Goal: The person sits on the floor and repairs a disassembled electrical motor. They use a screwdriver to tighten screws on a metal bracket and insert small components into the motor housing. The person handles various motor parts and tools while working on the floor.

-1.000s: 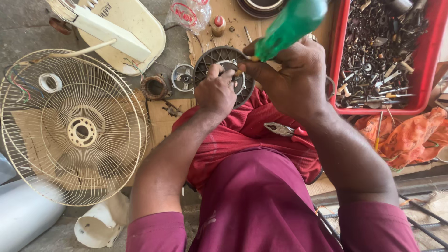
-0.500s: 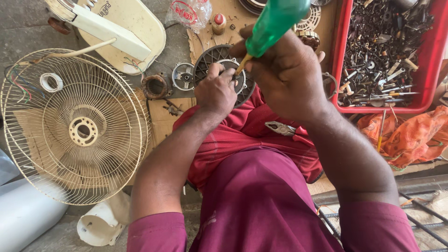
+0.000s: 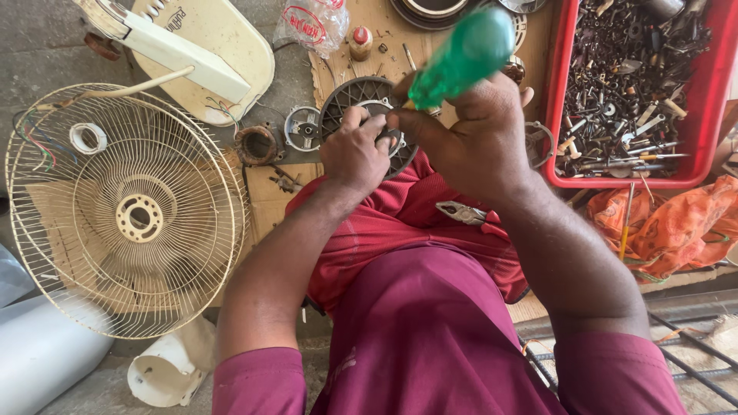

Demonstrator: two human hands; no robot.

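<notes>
At nine o'clock from our hands lies the round cream wire fan guard (image 3: 123, 215), flat on the floor and off its fan, with a short white plastic tube (image 3: 165, 369) at its lower edge. At eleven o'clock the cream oval fan base with its white post (image 3: 207, 46) lies on its side. Between the guard and our hands sit a rusty copper-wound coil (image 3: 255, 144) and a small silver metal ring plate (image 3: 303, 127). From all this we judge the fan is already well taken apart; only the motor piece in our hands is being worked on, and whether it is coming apart or going together we cannot tell.

Our left hand (image 3: 355, 154) reaches forward from the seven o'clock side, fingers curled shut around the near rim of the dark grey round ribbed motor cover (image 3: 361, 98), holding it just above our red-clothed knees. Our right hand (image 3: 480, 142) comes in from five o'clock, wrist bent inward, fist closed on the translucent green-handled screwdriver (image 3: 461, 55), whose handle tilts up toward one o'clock while its tip points down at the cover's centre; the tip itself is hidden by our fingers.

Silver pliers (image 3: 461, 213) rest on our lap. At two o'clock stands the red plastic tray of mixed screws and metal bits (image 3: 707, 100), with crumpled orange cloth (image 3: 669, 223) below it.
</notes>
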